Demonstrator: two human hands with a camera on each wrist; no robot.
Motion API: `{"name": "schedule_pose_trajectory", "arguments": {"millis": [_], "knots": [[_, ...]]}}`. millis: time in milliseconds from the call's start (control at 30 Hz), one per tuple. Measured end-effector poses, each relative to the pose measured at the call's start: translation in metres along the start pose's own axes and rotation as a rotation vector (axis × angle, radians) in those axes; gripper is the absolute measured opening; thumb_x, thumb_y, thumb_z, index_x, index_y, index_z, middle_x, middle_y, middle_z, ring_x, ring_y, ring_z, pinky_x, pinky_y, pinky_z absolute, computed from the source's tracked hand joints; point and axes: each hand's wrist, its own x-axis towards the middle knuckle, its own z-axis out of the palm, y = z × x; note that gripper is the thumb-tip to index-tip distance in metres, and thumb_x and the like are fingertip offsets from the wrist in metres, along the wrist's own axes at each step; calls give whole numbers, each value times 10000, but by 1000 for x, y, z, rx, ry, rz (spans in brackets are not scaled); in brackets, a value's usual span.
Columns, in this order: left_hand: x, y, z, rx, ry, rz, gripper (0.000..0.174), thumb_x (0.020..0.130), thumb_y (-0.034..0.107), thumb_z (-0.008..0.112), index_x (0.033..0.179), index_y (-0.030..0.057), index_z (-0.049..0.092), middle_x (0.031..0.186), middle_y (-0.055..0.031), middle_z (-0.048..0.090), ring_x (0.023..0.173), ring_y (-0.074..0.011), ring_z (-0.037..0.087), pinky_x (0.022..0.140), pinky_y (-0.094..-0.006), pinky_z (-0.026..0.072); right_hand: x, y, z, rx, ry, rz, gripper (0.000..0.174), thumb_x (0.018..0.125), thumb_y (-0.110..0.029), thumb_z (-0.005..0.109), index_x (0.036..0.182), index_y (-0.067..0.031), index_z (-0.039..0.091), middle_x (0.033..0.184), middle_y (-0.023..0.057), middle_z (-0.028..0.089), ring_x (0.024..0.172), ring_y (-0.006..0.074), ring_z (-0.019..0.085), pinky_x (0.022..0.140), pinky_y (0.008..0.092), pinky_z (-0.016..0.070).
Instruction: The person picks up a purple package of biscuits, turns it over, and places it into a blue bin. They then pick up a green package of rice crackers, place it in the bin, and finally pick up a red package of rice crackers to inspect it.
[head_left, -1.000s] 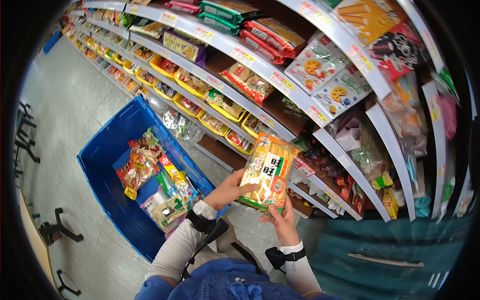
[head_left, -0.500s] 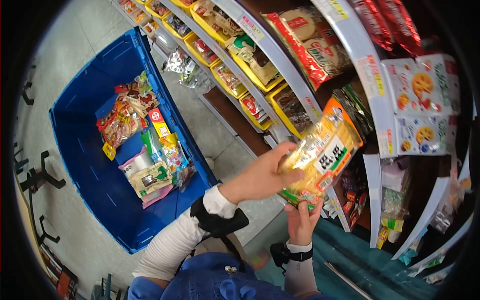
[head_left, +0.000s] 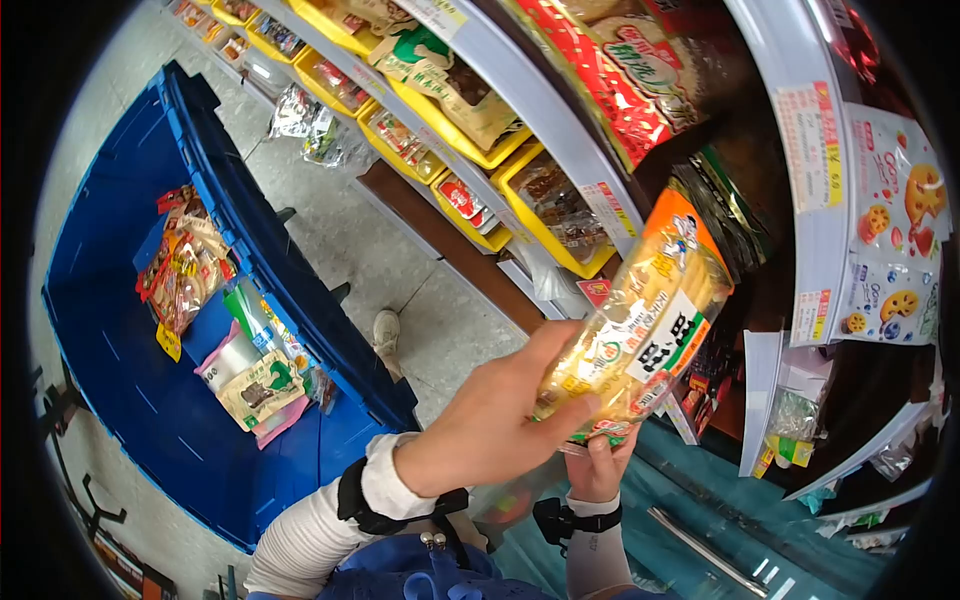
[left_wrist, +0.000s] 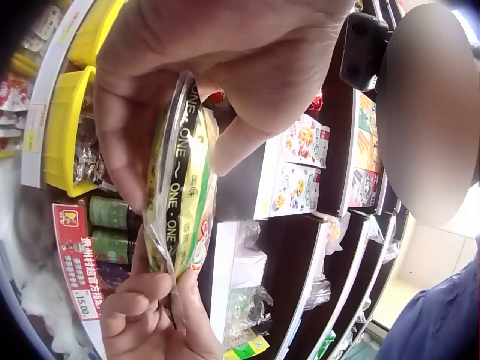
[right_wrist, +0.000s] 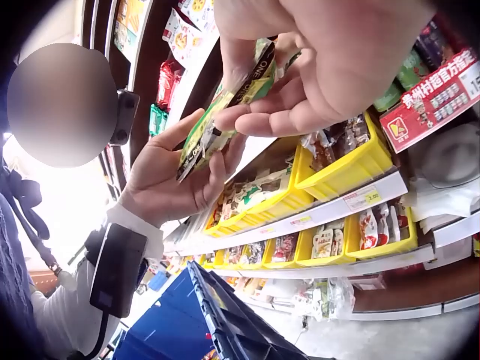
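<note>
A clear packet of rice crackers with an orange top is held tilted in front of the shelves, its upper end leaning to the right. My left hand grips its left side, thumb across the front and fingers behind. At the lower end my right hand pinches the packet's edge. In the left wrist view the packet's black-striped edge faces the camera, between the left hand above and the right hand below. Both hands also hold it in the right wrist view.
A blue crate with several snack packs stands on the floor to the left. Shelves with price strips rise at the right, with yellow bins of small snacks low down. A red cracker bag lies on a shelf above dark packets. A shoe shows beside the crate.
The packet has moved right, nearer the shelves, and tilted from nearly upright. Both hands have kept hold of it. The view has swung closer to the shelves, and the crate sits farther left.
</note>
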Motion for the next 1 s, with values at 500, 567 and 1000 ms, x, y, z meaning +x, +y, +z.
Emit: {"name": "schedule_pose_trajectory", "arguments": {"millis": [500, 567, 1000], "knots": [[-2, 39, -14, -112, 145, 211, 435, 875, 22, 544, 1270, -18, 365, 1167, -67, 523, 1071, -102, 478, 917, -244, 383, 75, -58, 48, 137, 103, -116, 405, 955, -184, 419, 1316, -5, 375, 1317, 109, 428, 959, 170, 574, 820, 291, 473], [-5, 42, -14, -130, 185, 185, 433, 876, 22, 545, 1270, -15, 372, 1171, -63, 522, 1072, -104, 480, 921, -245, 381, 82, -61, 49, 127, 89, -148, 407, 946, -138, 427, 1333, -28, 363, 1335, 104, 407, 969, 184, 576, 814, 293, 480], [-13, 43, -10, -119, 227, 138, 451, 873, 30, 552, 1284, 2, 371, 1183, -58, 529, 1082, -115, 490, 927, -256, 385, 120, -66, 49, 401, -19, -117, 476, 926, -122, 437, 1368, -33, 287, 1396, 95, 311, 1093, 294, 519, 926, 376, 424]]}}
